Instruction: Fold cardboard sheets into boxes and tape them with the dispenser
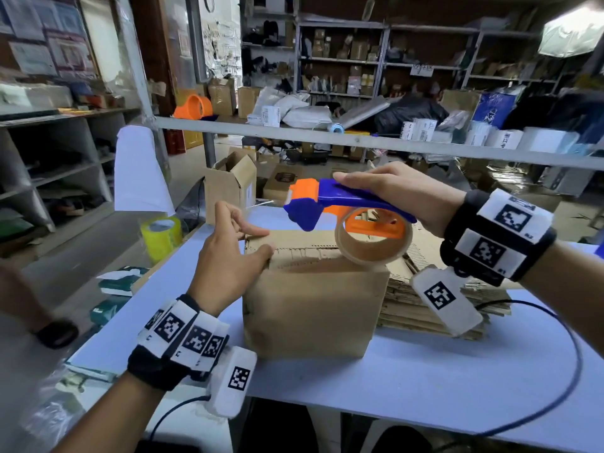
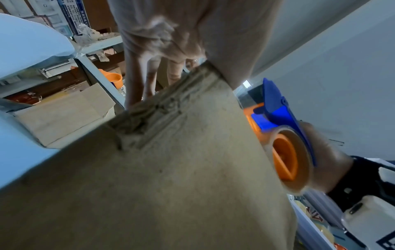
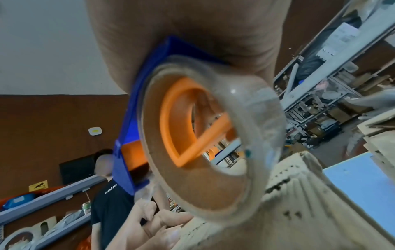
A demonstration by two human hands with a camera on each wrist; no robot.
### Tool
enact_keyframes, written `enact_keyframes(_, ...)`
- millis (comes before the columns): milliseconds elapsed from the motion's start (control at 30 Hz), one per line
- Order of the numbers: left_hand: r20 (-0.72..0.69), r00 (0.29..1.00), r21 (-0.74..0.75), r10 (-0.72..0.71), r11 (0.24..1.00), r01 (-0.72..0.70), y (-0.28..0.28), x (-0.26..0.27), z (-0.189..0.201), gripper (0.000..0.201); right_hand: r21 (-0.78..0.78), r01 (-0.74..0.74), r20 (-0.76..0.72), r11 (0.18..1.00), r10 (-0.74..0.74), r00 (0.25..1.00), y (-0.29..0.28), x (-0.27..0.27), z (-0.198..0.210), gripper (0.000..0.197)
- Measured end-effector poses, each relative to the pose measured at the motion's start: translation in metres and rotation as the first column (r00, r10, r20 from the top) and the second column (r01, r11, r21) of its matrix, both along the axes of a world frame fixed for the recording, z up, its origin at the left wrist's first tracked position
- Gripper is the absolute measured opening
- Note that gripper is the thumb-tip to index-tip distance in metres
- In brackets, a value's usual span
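Observation:
A brown folded cardboard box (image 1: 313,305) stands on the pale blue table (image 1: 425,387). My left hand (image 1: 248,233) is at its top left corner, thumb on the top edge and fingers straight; the left wrist view has the thumb (image 2: 224,50) over the box (image 2: 171,169) edge and the fingers beyond it. My right hand (image 1: 392,191) grips the blue and orange tape dispenser (image 1: 327,201) just above the box top, its tape roll (image 1: 372,237) nearly touching the flaps. A thin loose tape end (image 1: 261,202) trails toward my left fingers. The roll (image 3: 213,143) fills the right wrist view.
A stack of flat cardboard sheets (image 1: 425,302) lies right of the box. A yellow tape roll (image 1: 161,233) and an open carton (image 1: 232,184) sit at the table's far left. A grey shelf rail (image 1: 359,138) crosses behind. A cable (image 1: 555,387) loops over the table.

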State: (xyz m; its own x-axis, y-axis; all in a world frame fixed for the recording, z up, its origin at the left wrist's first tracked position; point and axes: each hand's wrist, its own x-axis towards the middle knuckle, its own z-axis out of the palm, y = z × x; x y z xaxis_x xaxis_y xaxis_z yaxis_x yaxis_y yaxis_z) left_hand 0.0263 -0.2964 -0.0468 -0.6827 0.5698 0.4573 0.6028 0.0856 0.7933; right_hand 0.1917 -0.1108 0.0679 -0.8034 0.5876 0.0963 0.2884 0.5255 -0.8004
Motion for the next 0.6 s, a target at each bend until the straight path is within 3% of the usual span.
enact_keyframes(133,0.027,1.000,0.043,0.006,0.999,-0.007,0.001,-0.001,-0.004,0.050,-0.016,-0.030,-0.173,0.999,0.027,0.985,0.000,-0.012,-0.012,0.044)
enact_keyframes(300,0.046,0.999,0.059,-0.024,0.998,0.021,0.000,-0.003,-0.005,0.050,0.022,-0.033,-0.219,0.999,0.037,0.975,0.005,-0.021,-0.028,0.057)
enact_keyframes(400,0.204,0.961,0.081,-0.188,0.981,0.174,-0.008,-0.012,-0.004,0.040,0.017,-0.039,-0.217,0.999,0.042,0.975,0.008,-0.019,-0.029,0.065)
enact_keyframes(467,0.346,0.896,0.111,-0.278,0.961,0.255,-0.013,-0.019,0.000,0.018,0.032,-0.042,-0.214,0.999,0.048,0.976,0.010,-0.020,-0.031,0.070)
enact_keyframes(533,0.422,0.866,0.128,-0.267,0.964,0.235,-0.017,-0.027,0.002,0.032,0.062,-0.044,-0.198,0.997,0.055,0.979,0.010,-0.021,-0.032,0.072)
enact_keyframes(600,0.401,0.898,0.115,-0.181,0.983,0.147,-0.020,-0.031,0.001,0.039,0.092,-0.044,-0.172,0.995,0.059,0.983,0.011,-0.022,-0.031,0.075)
